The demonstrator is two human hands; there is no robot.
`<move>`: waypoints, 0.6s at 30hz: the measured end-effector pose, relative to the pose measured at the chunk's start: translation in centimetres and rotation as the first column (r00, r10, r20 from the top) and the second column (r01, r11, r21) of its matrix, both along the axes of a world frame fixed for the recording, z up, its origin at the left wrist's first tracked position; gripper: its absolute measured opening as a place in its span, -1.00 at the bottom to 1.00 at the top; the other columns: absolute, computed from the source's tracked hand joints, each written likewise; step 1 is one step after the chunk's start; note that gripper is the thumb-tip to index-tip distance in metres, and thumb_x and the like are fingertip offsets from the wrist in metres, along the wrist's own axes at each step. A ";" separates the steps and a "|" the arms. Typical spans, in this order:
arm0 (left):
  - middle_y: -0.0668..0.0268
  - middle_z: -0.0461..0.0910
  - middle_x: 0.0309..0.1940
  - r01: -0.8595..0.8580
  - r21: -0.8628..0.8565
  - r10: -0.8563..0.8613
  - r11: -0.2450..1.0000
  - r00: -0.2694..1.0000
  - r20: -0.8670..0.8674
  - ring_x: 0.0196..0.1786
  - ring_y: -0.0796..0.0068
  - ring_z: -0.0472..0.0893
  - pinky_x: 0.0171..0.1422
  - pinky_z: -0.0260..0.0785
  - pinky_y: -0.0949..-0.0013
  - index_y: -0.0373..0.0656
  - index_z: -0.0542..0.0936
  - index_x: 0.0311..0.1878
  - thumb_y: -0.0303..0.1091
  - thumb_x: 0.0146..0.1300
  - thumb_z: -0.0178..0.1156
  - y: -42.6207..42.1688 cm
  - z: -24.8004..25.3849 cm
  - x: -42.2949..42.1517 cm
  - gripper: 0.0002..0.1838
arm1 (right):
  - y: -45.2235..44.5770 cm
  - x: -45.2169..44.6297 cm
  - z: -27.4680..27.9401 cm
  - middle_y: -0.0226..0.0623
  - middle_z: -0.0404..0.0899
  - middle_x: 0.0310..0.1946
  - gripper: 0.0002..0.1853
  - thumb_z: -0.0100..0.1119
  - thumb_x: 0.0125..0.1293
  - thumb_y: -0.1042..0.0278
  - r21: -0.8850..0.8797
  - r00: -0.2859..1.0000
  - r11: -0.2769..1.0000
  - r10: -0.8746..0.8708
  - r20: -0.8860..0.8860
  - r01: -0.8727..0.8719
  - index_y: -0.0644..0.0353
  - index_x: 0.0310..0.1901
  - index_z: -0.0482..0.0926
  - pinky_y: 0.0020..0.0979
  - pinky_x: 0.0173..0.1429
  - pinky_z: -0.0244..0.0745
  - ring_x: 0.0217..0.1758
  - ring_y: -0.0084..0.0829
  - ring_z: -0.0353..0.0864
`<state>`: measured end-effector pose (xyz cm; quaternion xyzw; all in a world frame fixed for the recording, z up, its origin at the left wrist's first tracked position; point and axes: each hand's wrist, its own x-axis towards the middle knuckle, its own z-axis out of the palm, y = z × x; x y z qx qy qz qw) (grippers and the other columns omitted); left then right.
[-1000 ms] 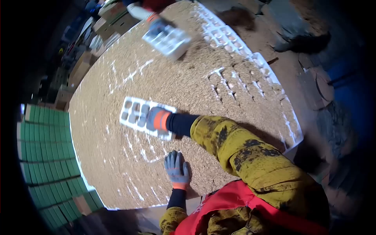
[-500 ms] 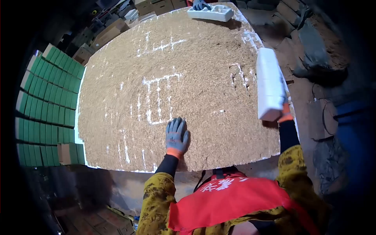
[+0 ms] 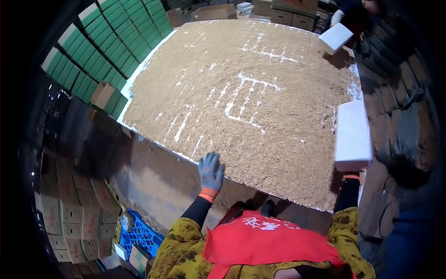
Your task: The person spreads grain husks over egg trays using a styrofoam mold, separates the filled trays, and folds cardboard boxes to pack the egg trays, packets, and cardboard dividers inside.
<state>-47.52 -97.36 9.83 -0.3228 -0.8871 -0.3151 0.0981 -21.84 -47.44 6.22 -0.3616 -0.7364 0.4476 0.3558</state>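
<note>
A broad bed of tan, husk-like grains (image 3: 297, 149) spreads before me, with white lines and patches showing through. My left hand (image 3: 211, 171), in a grey glove with an orange cuff, lies at the bed's near edge, fingers stretched and nothing in them. At the right side, my right hand (image 3: 351, 176) holds a white foam tray (image 3: 352, 132) by its near end. The tray covers most of that hand; its orange cuff shows below. The tray is over the bed's right border, and I cannot tell whether it touches the grains.
At the far right corner another person's gloved hand (image 3: 337, 17) is by a second foam tray (image 3: 335, 38). Green boxes (image 3: 100, 44) are stacked along the left. Cartons (image 3: 76, 209) and a blue crate (image 3: 139, 232) stand at lower left. Dark sacks (image 3: 409, 125) line the right.
My view has turned, so the bed sits differently in it. My left hand has shifted from the grains to the near edge. The other person's tray now tilts up at the far corner.
</note>
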 end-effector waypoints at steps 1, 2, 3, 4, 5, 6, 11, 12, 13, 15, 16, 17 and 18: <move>0.07 0.40 0.24 -0.051 0.010 0.051 0.999 0.999 0.018 0.35 0.04 0.29 0.48 -0.09 -0.03 -0.16 0.45 0.19 -0.22 0.24 0.14 -1.8 -0.3 0.1 -0.54 | -0.3 -1.8 -0.4 -0.13 0.58 0.07 -0.49 0.05 0.28 0.18 -0.010 0.999 0.999 0.044 -0.015 -0.045 0.20 0.24 0.41 -0.26 0.17 0.44 0.09 -0.22 0.56; 0.09 0.39 0.25 -0.119 -0.024 0.119 0.993 0.993 0.024 0.36 0.05 0.27 0.47 -0.08 -0.03 -0.16 0.44 0.21 -0.24 0.25 0.12 -3.7 -0.9 0.1 -0.54 | -0.4 -4.1 -0.8 -0.13 0.57 0.08 -0.49 0.04 0.28 0.19 -0.015 0.995 0.996 0.089 -0.040 -0.089 0.20 0.24 0.41 -0.26 0.17 0.44 0.09 -0.21 0.56; 0.10 0.39 0.25 -0.136 -0.013 0.136 0.991 0.991 -0.005 0.37 0.06 0.26 0.47 -0.08 -0.03 -0.16 0.43 0.22 -0.23 0.25 0.11 -5.6 -1.0 -0.1 -0.53 | -0.5 -7.2 -1.4 -0.12 0.57 0.08 -0.49 0.04 0.28 0.19 -0.014 0.987 0.990 0.137 -0.089 -0.138 0.21 0.25 0.41 -0.26 0.17 0.43 0.09 -0.21 0.56; 0.10 0.39 0.25 -0.179 -0.051 0.179 0.983 0.984 0.008 0.37 0.06 0.26 0.48 -0.10 -0.02 -0.16 0.43 0.23 -0.25 0.25 0.11 -7.2 -0.6 -0.5 -0.52 | -0.1 -10.5 -1.9 -0.12 0.57 0.08 -0.48 0.03 0.28 0.20 -0.004 0.976 0.985 0.171 -0.135 -0.174 0.21 0.25 0.40 -0.26 0.17 0.43 0.10 -0.20 0.56; 0.10 0.39 0.26 -0.219 -0.094 0.222 0.971 0.975 0.021 0.38 0.06 0.25 0.49 -0.11 -0.02 -0.16 0.42 0.23 -0.26 0.24 0.12 -9.0 -0.3 -1.1 -0.52 | 0.3 -15.0 -2.5 -0.12 0.57 0.08 -0.48 0.03 0.28 0.20 0.015 0.955 0.976 0.216 -0.204 -0.218 0.22 0.25 0.40 -0.25 0.18 0.43 0.10 -0.20 0.56; 0.10 0.38 0.26 -0.255 -0.089 0.257 0.963 0.966 0.017 0.38 0.06 0.25 0.49 -0.12 -0.01 -0.16 0.42 0.24 -0.27 0.24 0.12 -10.8 -0.6 -1.8 -0.51 | -0.2 -19.0 -2.4 -0.12 0.57 0.09 -0.48 0.03 0.28 0.21 0.053 0.957 0.975 0.223 -0.183 -0.217 0.22 0.26 0.40 -0.25 0.18 0.43 0.10 -0.19 0.56; 0.11 0.38 0.27 -0.432 -0.089 0.431 0.897 0.902 -0.034 0.38 0.03 0.24 0.51 -0.14 0.01 -0.15 0.40 0.27 -0.32 0.22 0.12 -20.2 -2.6 -10.0 -0.48 | -9.6 -35.1 4.1 0.05 0.55 0.03 -0.46 0.00 0.22 0.06 0.394 0.801 0.901 -0.096 0.590 -0.183 -0.05 0.26 0.43 -0.10 0.12 0.44 0.02 0.05 0.57; 0.12 0.39 0.26 -0.443 -0.062 0.439 0.894 0.895 -0.075 0.38 0.03 0.24 0.51 -0.13 0.00 -0.15 0.40 0.28 -0.32 0.21 0.14 -21.8 -2.7 -12.7 -0.47 | -10.9 -38.8 4.1 0.05 0.57 0.01 -0.45 -0.01 0.22 0.04 0.380 0.761 0.903 -0.101 0.641 -0.201 -0.04 0.25 0.44 -0.09 0.10 0.45 0.01 0.04 0.58; 0.12 0.39 0.27 -0.450 -0.049 0.446 0.892 0.893 -0.063 0.38 0.03 0.24 0.51 -0.12 0.00 -0.15 0.39 0.28 -0.32 0.21 0.15 -23.5 -2.8 -15.8 -0.46 | -12.5 -42.6 3.9 0.05 0.58 -0.01 -0.45 -0.01 0.21 0.02 0.363 0.714 0.908 -0.111 0.691 -0.211 -0.02 0.24 0.45 -0.09 0.08 0.46 -0.01 0.04 0.59; 0.12 0.38 0.27 -0.444 -0.025 0.444 0.895 0.896 -0.031 0.39 0.03 0.23 0.50 -0.11 0.01 -0.15 0.39 0.29 -0.32 0.20 0.16 -26.4 -2.5 -23.3 -0.46 | -17.8 -51.7 3.3 0.05 0.60 -0.07 -0.44 0.02 0.20 -0.02 0.373 0.761 0.884 -0.030 0.648 -0.283 0.01 0.22 0.46 -0.10 0.05 0.47 -0.04 0.05 0.60; 0.11 0.37 0.28 -0.430 -0.019 0.429 0.903 0.903 -0.031 0.39 0.03 0.22 0.50 -0.11 0.00 -0.15 0.38 0.29 -0.30 0.21 0.16 -28.0 -2.7 -27.7 -0.45 | -21.9 -56.6 3.1 0.04 0.61 -0.10 -0.45 0.05 0.20 -0.04 0.403 0.758 0.861 -0.031 0.651 -0.311 0.01 0.20 0.47 -0.10 0.05 0.47 -0.05 0.04 0.60; 0.11 0.35 0.30 -0.418 -0.013 0.418 0.908 0.908 -0.024 0.40 0.03 0.22 0.50 -0.11 0.00 -0.16 0.38 0.30 -0.28 0.22 0.16 -29.4 -3.0 -31.8 -0.45 | -26.1 -61.6 3.2 0.04 0.62 -0.12 -0.46 0.07 0.20 -0.05 0.432 0.752 0.834 -0.031 0.658 -0.344 0.01 0.18 0.49 -0.11 0.06 0.47 -0.05 0.04 0.60; 0.10 0.34 0.31 -0.413 -0.003 0.413 0.911 0.911 -0.018 0.40 0.03 0.21 0.50 -0.11 0.00 -0.16 0.37 0.30 -0.26 0.23 0.15 -30.6 -3.2 -35.9 -0.45 | -30.4 -66.9 3.7 0.02 0.62 -0.12 -0.49 0.11 0.19 -0.03 0.426 0.763 0.824 0.011 0.646 -0.373 0.04 0.13 0.52 -0.12 0.07 0.47 -0.04 0.03 0.60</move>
